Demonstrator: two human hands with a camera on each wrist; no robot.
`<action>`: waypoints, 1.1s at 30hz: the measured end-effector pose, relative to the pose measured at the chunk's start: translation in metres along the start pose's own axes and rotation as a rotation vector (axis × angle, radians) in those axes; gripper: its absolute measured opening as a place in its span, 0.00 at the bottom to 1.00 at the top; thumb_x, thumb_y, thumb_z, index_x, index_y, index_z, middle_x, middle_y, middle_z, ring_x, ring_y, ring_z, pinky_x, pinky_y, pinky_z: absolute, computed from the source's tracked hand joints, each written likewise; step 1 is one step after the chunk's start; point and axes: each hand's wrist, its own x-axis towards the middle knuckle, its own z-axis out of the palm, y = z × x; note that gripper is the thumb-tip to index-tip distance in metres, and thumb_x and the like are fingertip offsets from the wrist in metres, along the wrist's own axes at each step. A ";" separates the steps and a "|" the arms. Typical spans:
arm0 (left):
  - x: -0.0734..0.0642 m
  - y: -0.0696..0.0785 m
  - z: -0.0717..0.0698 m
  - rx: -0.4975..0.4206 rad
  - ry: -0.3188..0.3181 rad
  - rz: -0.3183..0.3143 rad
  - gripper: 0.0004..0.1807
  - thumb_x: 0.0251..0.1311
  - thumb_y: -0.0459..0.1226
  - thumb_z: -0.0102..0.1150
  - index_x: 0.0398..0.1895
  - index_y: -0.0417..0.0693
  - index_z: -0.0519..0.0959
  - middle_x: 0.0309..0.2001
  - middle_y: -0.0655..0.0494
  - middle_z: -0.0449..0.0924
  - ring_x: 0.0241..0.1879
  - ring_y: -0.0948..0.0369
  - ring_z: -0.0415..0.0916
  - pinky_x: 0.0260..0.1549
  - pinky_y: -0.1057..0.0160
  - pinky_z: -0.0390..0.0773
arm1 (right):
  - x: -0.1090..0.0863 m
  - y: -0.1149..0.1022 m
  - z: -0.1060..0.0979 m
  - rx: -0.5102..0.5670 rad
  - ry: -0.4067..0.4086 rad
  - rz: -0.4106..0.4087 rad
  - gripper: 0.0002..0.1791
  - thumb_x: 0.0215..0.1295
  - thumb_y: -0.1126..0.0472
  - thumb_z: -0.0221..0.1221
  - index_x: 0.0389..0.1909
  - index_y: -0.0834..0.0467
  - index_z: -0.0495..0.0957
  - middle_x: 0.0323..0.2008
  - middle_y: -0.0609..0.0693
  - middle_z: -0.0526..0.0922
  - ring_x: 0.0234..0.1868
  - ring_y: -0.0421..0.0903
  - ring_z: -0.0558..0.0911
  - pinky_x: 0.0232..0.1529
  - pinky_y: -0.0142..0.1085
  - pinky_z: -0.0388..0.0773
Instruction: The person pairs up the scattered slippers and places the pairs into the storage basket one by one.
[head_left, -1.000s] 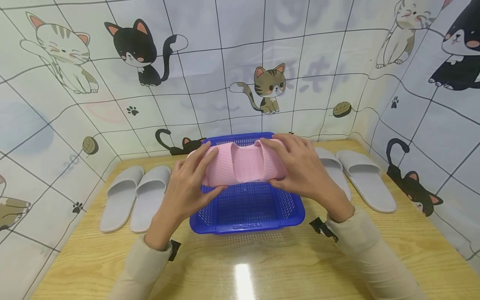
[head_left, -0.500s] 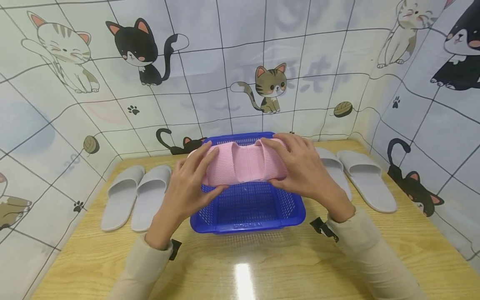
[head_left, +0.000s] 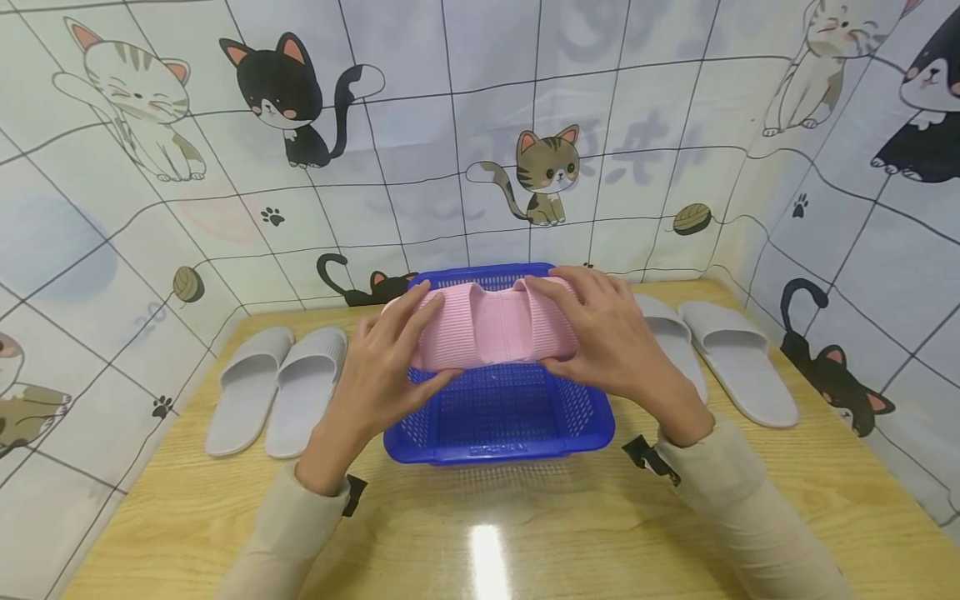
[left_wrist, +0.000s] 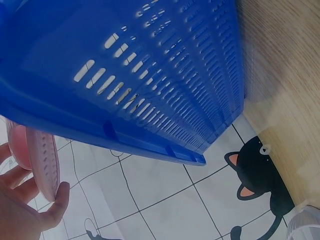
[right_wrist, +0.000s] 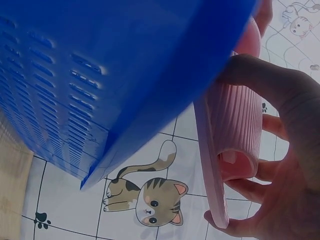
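Observation:
A pair of pink slippers (head_left: 448, 332) lies sideways above the blue basket (head_left: 498, 454), two ribbed straps showing with their openings turned to the middle. My left hand (head_left: 381, 367) grips the left end, fingers over the top and thumb beneath. At the other end, my right hand (head_left: 609, 337) holds on the same way. The left wrist view catches a slipper's pink sole edge (left_wrist: 46, 162) beyond the basket rim. In the right wrist view, fingers and thumb wrap the ribbed strap (right_wrist: 239, 117). How the soles lie against each other is partly hidden.
One pair of light grey slippers (head_left: 306, 396) stands left of the basket. Another grey pair (head_left: 742, 367) stands to the right, partly behind my right hand. The wooden table (head_left: 420, 533) runs back to a cat-patterned wall covering (head_left: 420, 167).
Both hands keep their hold on the pink slippers above the basket. The whole head view has shifted slightly to the right; nothing else visibly differs.

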 end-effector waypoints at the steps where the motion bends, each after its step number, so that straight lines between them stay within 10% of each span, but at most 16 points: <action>1: 0.000 0.000 0.000 -0.001 -0.001 0.000 0.53 0.47 0.54 0.80 0.77 0.50 0.65 0.75 0.46 0.68 0.70 0.47 0.71 0.53 0.46 0.74 | 0.000 0.000 0.000 -0.001 0.000 0.000 0.56 0.35 0.47 0.83 0.71 0.47 0.69 0.65 0.58 0.75 0.65 0.61 0.73 0.62 0.62 0.69; 33: -0.001 0.001 0.001 -0.015 0.008 -0.002 0.54 0.46 0.53 0.81 0.77 0.49 0.65 0.75 0.45 0.67 0.70 0.46 0.72 0.54 0.46 0.73 | -0.001 -0.001 -0.001 -0.004 -0.005 0.001 0.56 0.36 0.46 0.83 0.72 0.47 0.69 0.66 0.58 0.74 0.66 0.62 0.72 0.63 0.63 0.69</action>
